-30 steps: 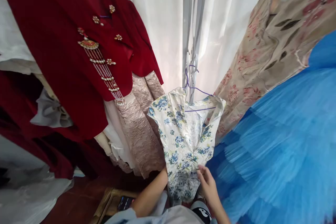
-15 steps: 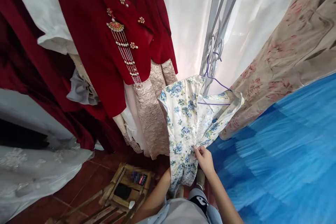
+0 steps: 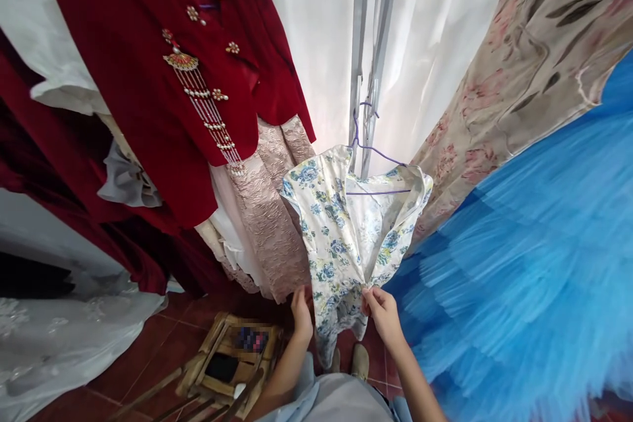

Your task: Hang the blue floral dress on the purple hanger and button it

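A white blouse with blue flowers and small cap sleeves (image 3: pixel 333 247) hangs on a purple wire hanger (image 3: pixel 378 151). Its neckline gapes down to the middle of the front. At the lowest point of that opening, my right hand (image 3: pixel 386 320) pinches the cloth between thumb and fingers. Beside the blouse's left edge is my left hand (image 3: pixel 301 316), fingers loosely bent and apart, seemingly holding nothing. Whether its fingertips touch the blouse is hard to tell. The hem dangles above my shoes.
A dark red jacket (image 3: pixel 217 79) with a beaded tassel hangs at left over a pink brocade skirt (image 3: pixel 271 211). To the right are a beige floral garment (image 3: pixel 475 119) and a blue tulle skirt (image 3: pixel 509 264). A wooden chair (image 3: pixel 198 376) stands low on the left.
My left hand has come out from behind the lower blouse to its left side. My right hand keeps its pinch on the front, and the neckline is spread wider. The view has shifted right.
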Available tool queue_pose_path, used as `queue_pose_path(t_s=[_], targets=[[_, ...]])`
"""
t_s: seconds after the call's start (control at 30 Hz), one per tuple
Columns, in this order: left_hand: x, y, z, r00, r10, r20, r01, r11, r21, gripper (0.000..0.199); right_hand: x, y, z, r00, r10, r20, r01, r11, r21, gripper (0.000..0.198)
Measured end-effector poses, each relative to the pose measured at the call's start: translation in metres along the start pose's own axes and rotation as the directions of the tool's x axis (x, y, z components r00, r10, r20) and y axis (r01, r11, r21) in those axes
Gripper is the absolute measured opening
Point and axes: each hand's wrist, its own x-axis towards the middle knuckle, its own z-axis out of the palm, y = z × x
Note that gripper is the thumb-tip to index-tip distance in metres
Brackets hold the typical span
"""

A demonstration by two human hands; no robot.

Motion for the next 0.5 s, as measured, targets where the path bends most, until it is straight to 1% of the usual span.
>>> queue_pose_path(t_s=[0.03,0.07,0.1,0.13,0.17,0.2,0.23,0.27,0.3,0.33,0.37,0.4,0.5], targets=[[0.0,0.0,-0.003,0.993,0.051,-0.103,-0.051,0.999,0.005,0.04,-0.003,-0.001,-0.003,1.0,0.014,0.0,-0.014,1.0,0.024,0.053],[-0.003,0.001,-0.005,0.975,0.125,-0.184,-0.121,0.992,0.03,0.041,-0.007,-0.002,-0.005,1.0,0.03,0.001,-0.03,0.998,0.053,0.052],[-0.009,0.002,-0.006,0.953,0.212,-0.215,-0.201,0.977,0.072,0.041,-0.01,-0.004,-0.007,0.999,0.045,0.001,-0.045,0.995,0.089,0.052],[-0.017,0.004,-0.005,0.938,0.299,-0.176,-0.281,0.952,0.121,0.039,-0.014,-0.006,-0.009,0.998,0.061,0.004,-0.061,0.99,0.128,0.051],[-0.028,0.007,-0.002,0.926,0.371,-0.07,-0.356,0.92,0.161,0.036,-0.016,-0.007,-0.011,0.997,0.077,0.012,-0.078,0.983,0.166,0.05],[-0.04,0.01,0.003,0.905,0.418,0.073,-0.424,0.887,0.183,0.031,-0.018,-0.009,-0.013,0.995,0.092,0.026,-0.096,0.975,0.2,0.049],[-0.053,0.013,0.01,0.871,0.443,0.214,-0.482,0.856,0.189,0.026,-0.02,-0.01,-0.014,0.993,0.106,0.051,-0.115,0.967,0.229,0.047],[-0.065,0.016,0.02,0.823,0.454,0.341,-0.532,0.827,0.181,0.022,-0.021,-0.01,-0.015,0.99,0.115,0.087,-0.134,0.958,0.255,0.045],[-0.075,0.019,0.03,0.77,0.46,0.442,-0.572,0.804,0.162,0.021,-0.022,-0.01,-0.016,0.985,0.121,0.126,-0.152,0.948,0.279,0.043],[-0.084,0.022,0.04,0.728,0.464,0.505,-0.6,0.788,0.14,0.022,-0.022,-0.01,-0.016,0.979,0.126,0.16,-0.17,0.939,0.3,0.042],[-0.089,0.025,0.05,0.701,0.468,0.538,-0.615,0.779,0.124,0.021,-0.022,-0.01,-0.017,0.973,0.132,0.188,-0.187,0.929,0.318,0.04],[-0.093,0.028,0.059,0.69,0.47,0.55,-0.621,0.775,0.118,0.019,-0.022,-0.01,-0.018,0.968,0.137,0.21,-0.203,0.921,0.332,0.039],[-0.093,0.037,0.075,0.699,0.46,0.548,-0.622,0.769,0.148,0.008,-0.022,-0.01,-0.022,0.96,0.152,0.235,-0.231,0.903,0.362,0.038]])
